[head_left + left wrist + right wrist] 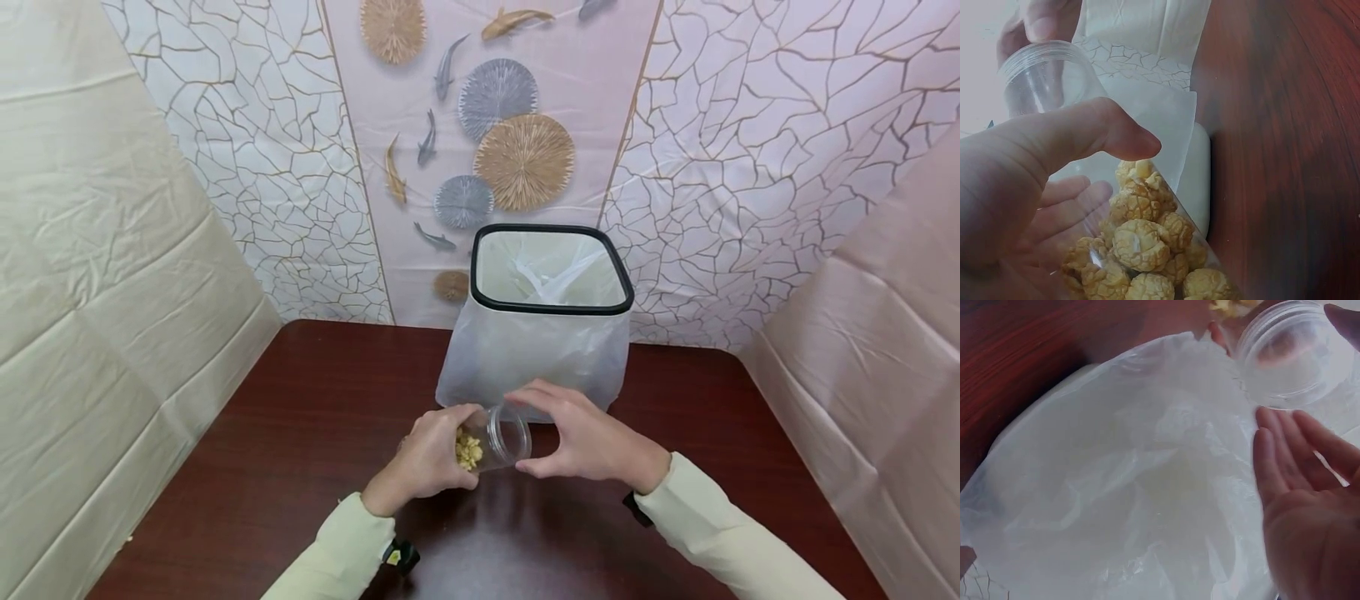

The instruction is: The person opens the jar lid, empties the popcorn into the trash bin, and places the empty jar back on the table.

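My left hand (431, 454) grips a clear plastic jar (489, 442) around its body, with the thumb across the near side. The jar lies tipped sideways, its threaded mouth pointing right. Golden popcorn (1147, 244) fills the part by the left palm; the neck end holds none. My right hand (588, 437) is at the mouth, thumb and fingertips on opposite sides of the rim (1288, 353). Its fingertips appear to touch the rim. Just behind both hands stands a bin (536, 358) lined with a thin translucent white bag.
The bin has a black rim (551, 310) and stands at the back of the dark red-brown table (330, 400). A patterned cloth (285, 167) hangs behind it, and beige cloth walls (97, 333) flank both sides. A small pale crumb lies near the left table edge.
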{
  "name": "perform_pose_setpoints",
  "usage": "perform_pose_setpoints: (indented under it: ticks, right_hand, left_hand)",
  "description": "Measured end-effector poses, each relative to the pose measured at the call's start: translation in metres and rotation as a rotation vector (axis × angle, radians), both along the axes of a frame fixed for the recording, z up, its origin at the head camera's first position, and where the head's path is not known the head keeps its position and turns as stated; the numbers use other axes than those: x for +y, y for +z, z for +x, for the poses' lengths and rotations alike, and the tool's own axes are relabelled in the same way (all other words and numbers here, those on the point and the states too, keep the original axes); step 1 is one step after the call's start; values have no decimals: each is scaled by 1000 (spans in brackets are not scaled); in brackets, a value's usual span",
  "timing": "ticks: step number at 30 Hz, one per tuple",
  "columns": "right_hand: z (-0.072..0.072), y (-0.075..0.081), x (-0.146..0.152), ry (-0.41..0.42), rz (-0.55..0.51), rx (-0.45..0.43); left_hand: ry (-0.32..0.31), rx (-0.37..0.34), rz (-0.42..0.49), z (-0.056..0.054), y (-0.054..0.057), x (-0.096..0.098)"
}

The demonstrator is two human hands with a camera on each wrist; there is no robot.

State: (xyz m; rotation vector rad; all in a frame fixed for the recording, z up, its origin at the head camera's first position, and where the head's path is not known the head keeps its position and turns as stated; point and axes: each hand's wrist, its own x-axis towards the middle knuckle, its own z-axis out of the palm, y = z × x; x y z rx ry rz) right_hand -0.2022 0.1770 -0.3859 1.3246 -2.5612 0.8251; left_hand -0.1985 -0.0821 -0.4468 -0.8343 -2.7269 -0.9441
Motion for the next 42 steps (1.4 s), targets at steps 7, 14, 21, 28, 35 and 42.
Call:
perform_pose_setpoints:
  ticks: [7, 14, 21, 28, 35, 42]
  right_hand:
    - [7, -5, 0, -100, -36, -47]
    - [8, -9, -4, -247, -42, -180]
    - [8, -11, -5, -240, -26, -213]
    - [7, -7, -2, -132, -28, -144]
    - [7, -2, 4, -53, 7, -32]
    - [7, 1, 6, -58, 9, -12]
  left_hand:
    - [-1, -8, 20, 3, 1, 0]
    - [13, 0, -5, 4, 0, 1]
    - [7, -9, 3, 3, 0, 2]
    - [9, -8, 8, 4, 0, 3]
    - [-2, -1, 12, 3, 0, 4]
    - [-7, 13, 21, 2, 2, 5]
